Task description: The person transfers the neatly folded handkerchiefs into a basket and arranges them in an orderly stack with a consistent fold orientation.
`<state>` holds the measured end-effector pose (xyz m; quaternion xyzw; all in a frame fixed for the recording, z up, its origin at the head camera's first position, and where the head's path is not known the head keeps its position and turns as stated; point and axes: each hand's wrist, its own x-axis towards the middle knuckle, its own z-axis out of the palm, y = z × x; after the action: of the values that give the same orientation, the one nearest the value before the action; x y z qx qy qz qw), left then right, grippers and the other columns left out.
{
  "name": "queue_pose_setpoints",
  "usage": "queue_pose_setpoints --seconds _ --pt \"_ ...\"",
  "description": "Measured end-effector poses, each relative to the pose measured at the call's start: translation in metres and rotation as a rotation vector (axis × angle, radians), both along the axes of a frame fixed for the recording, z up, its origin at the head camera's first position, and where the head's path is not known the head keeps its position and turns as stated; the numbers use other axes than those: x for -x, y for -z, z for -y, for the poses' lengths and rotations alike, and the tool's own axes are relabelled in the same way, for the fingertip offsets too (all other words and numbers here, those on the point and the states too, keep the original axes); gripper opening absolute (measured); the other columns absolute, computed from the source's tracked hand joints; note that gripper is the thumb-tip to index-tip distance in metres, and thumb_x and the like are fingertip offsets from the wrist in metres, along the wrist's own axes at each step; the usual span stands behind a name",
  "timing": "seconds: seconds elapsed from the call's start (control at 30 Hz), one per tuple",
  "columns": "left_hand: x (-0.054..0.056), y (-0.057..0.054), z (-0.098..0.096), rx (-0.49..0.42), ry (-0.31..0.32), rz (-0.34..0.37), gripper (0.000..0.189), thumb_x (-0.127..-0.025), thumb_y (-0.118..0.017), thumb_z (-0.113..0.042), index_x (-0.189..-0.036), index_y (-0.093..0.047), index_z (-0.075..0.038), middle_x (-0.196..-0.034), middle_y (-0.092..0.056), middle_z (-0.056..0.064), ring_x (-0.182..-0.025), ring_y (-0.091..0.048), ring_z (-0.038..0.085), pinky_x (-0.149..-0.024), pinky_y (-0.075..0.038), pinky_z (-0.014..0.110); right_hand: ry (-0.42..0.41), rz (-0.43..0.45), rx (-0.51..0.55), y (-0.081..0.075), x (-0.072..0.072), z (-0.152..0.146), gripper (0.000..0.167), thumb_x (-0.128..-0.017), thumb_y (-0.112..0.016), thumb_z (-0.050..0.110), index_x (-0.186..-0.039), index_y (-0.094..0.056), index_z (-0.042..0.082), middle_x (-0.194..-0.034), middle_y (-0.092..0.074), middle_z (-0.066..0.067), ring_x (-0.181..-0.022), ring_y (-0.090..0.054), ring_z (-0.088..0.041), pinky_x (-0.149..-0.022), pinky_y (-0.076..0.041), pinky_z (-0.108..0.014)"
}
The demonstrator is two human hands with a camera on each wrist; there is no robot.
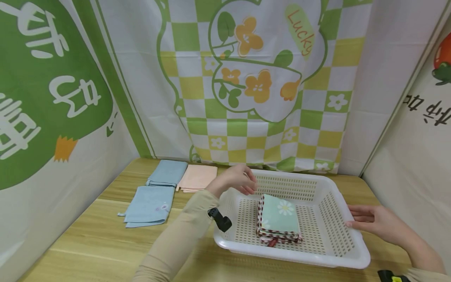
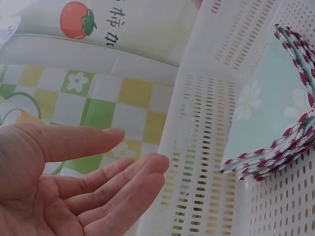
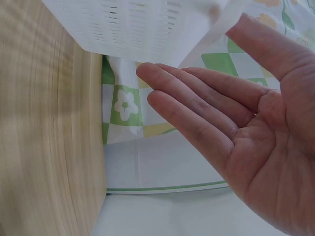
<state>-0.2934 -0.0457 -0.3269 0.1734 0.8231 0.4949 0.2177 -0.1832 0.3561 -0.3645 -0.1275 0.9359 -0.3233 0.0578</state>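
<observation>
1. Wood-grain table (image 1: 105, 231), its far right corner rounded.
2. Left side: folded blue towel with small motif (image 1: 149, 203); second blue towel (image 1: 169, 171) behind.
3. Folded peach towel (image 1: 198, 177) just beside the latter.
4. Right: white perforated plastic basket (image 1: 282, 255).

The head view looks forward and down over the wooden counter (image 1: 88, 239), framing the whole white plastic basket (image 1: 292, 257). Both wrist views, close up and tipped sideways, share this basket: one looks past the left grip (image 2: 93, 189) into it, the other past the right grip (image 3: 231, 128) at its outer wall.
</observation>
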Motion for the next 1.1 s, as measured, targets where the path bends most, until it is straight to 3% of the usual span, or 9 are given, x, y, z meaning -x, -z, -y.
queue_pose_setpoints --seconds 0.3,0.53,1.1 --pt "-0.001 -0.002 0.016 -0.007 -0.03 -0.022 0.022 -0.084 -0.069 -0.007 -0.102 -0.06 0.002 -0.093 -0.069 0.018 -0.083 -0.07 0.029 -0.076 -0.058 0.039 0.006 0.014 -0.01 0.002 0.0 -0.002 0.061 -0.089 -0.067 0.032 -0.13 -0.049 -0.01 -0.121 -0.061 -0.025 -0.09 -0.065 0.0 -0.071 -0.056 -0.021" --pt "0.001 -0.002 0.032 -0.025 -0.053 -0.051 0.023 -0.084 -0.069 -0.009 -0.102 -0.06 0.002 -0.093 -0.071 0.016 -0.081 -0.07 0.024 -0.073 -0.058 0.034 0.0 0.022 0.012 0.001 0.0 -0.001 0.061 -0.089 -0.066 0.03 -0.131 -0.048 -0.011 -0.122 -0.06 -0.027 -0.09 -0.064 0.003 -0.071 -0.056 -0.022" --pt "0.003 -0.006 0.063 -0.022 -0.084 -0.088 0.026 -0.087 -0.068 -0.014 -0.106 -0.06 0.001 -0.098 -0.069 0.015 -0.084 -0.069 0.022 -0.077 -0.057 0.036 0.006 0.034 -0.009 0.0 0.0 -0.001 0.063 -0.089 -0.066 0.032 -0.132 -0.047 -0.011 -0.121 -0.061 -0.025 -0.09 -0.064 0.001 -0.071 -0.055 -0.021"
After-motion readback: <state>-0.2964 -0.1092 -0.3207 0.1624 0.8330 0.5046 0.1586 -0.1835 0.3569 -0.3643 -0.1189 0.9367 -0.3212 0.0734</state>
